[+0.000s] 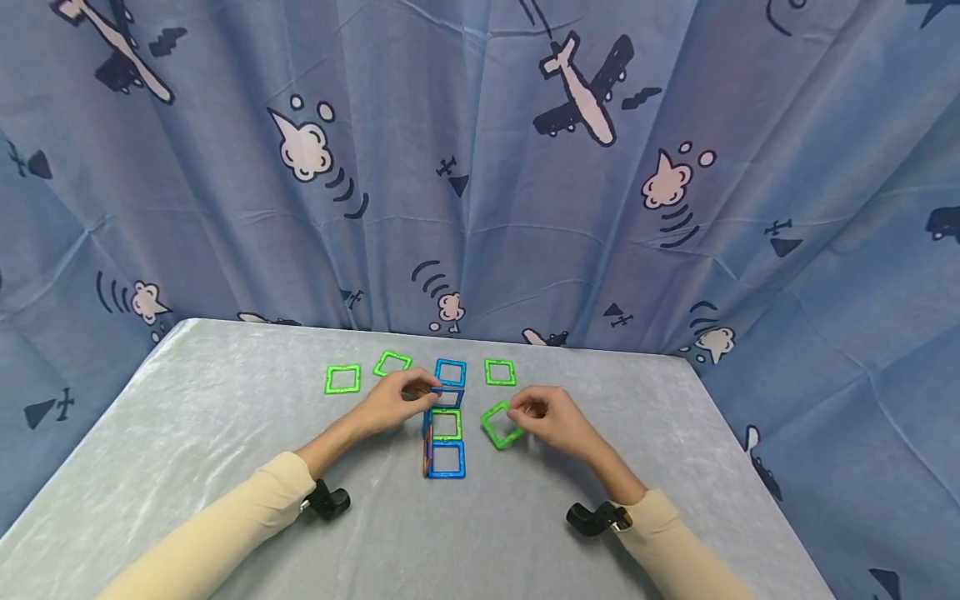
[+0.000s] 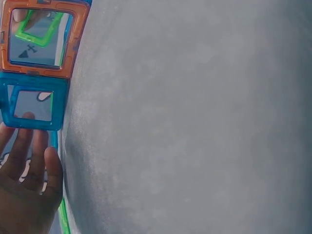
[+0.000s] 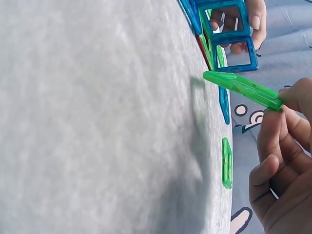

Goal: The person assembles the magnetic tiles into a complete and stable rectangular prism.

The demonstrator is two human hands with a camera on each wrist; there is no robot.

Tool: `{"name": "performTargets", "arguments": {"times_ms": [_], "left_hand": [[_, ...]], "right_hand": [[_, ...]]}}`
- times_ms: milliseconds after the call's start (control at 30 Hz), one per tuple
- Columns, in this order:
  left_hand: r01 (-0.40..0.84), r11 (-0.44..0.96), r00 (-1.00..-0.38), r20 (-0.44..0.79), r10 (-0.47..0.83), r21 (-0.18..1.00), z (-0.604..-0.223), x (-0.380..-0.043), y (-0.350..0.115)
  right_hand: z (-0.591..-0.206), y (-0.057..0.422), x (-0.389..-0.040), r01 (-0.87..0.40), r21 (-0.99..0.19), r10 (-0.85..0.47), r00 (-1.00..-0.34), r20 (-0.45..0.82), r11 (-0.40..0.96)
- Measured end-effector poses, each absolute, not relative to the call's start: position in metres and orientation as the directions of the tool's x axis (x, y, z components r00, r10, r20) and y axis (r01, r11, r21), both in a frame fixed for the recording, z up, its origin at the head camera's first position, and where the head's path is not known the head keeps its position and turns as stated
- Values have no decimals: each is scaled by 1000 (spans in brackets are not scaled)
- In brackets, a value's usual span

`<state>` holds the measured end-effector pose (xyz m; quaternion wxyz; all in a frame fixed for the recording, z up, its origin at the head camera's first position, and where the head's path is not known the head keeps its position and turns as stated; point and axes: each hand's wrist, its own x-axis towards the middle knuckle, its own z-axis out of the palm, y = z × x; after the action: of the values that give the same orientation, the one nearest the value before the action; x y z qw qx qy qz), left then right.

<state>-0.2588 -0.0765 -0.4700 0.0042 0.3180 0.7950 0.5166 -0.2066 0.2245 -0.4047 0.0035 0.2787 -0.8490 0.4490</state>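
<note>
Green tile [image 3: 243, 90], tilted, is pinched by the right hand [image 1: 551, 417]; the left hand [image 1: 393, 402] grips an upright blue tile [image 2: 59, 105], which could topple if knocked or released carelessly.

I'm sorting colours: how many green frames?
5: leftmost frame, second-left frame, back-right frame, held frame in the right hand, and middle frame beyond the nearest blue frame; more may be hidden.
</note>
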Motion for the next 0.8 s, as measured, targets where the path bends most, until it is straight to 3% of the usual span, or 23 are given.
{"name": "performTargets", "arguments": {"times_ms": [400, 800], "left_hand": [[467, 277, -814, 286, 505, 840, -469, -258, -76], [494, 246, -799, 324, 506, 834, -470, -258, -77]], "right_hand": [[-442, 222, -230, -426, -775, -425, -876, 226, 466], [-442, 213, -233, -420, -759, -388, -890, 238, 497]]}}
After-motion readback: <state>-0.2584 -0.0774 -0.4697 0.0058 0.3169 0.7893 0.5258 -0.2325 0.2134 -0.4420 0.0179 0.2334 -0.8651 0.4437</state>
